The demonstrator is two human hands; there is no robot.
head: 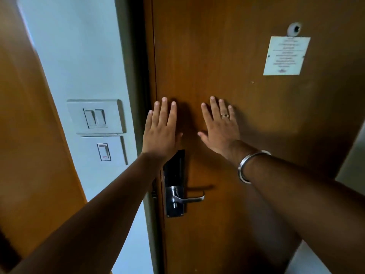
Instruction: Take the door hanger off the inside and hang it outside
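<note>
A brown wooden door (246, 115) fills the middle and right of the head view. My left hand (161, 131) lies flat on it near the latch edge, fingers spread, holding nothing. My right hand (220, 127), with a ring and a metal bangle on the wrist, lies flat beside it, also with nothing in it. Below my hands is a black lock plate (174, 186) with a silver lever handle (189, 199). Nothing hangs on the lever. No door hanger is in view.
A white notice card (286, 55) is fixed high on the door under a peephole (294, 30). On the white wall to the left are two switch plates (96, 116), (103, 152). A brown wooden panel (29, 135) stands at far left.
</note>
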